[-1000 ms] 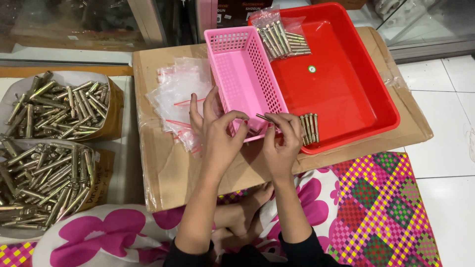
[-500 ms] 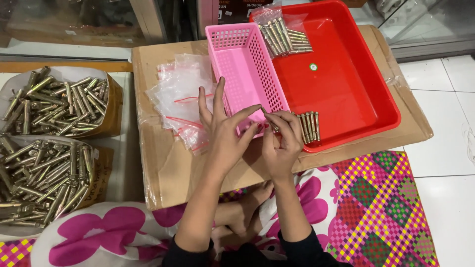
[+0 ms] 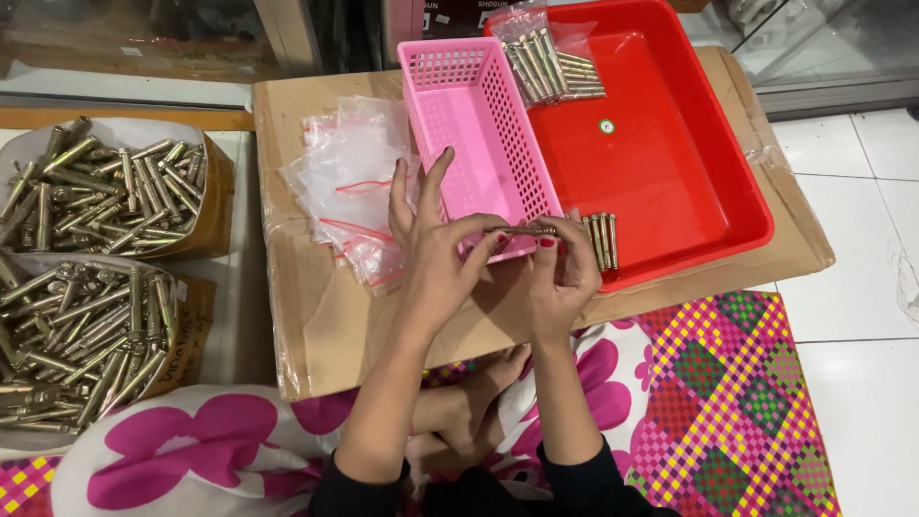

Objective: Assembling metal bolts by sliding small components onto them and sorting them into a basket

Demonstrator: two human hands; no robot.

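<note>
Both hands meet over the near end of the pink basket (image 3: 479,134), pinching one brass-coloured bolt (image 3: 522,231) between them: the left hand (image 3: 436,254) grips its left end with thumb and forefinger while the other fingers fan upward, and the right hand (image 3: 565,273) closes round its right end. The bolt lies level, just above the basket's near rim. At three o'clock from it a small row of bolts (image 3: 601,239) rests in the red tray (image 3: 689,163), and at twelve o'clock a filled bag of bolts (image 3: 546,57) lies across the tray's far corner. Empty clear bags (image 3: 349,182) are heaped at nine o'clock on the cardboard sheet (image 3: 316,316); farther left sit two boxes of loose bolts (image 3: 86,287). To handle it well, I'd judge, she should keep the bolt level, grip both ends firmly, and work right over the basket so a slip lands inside.
</note>
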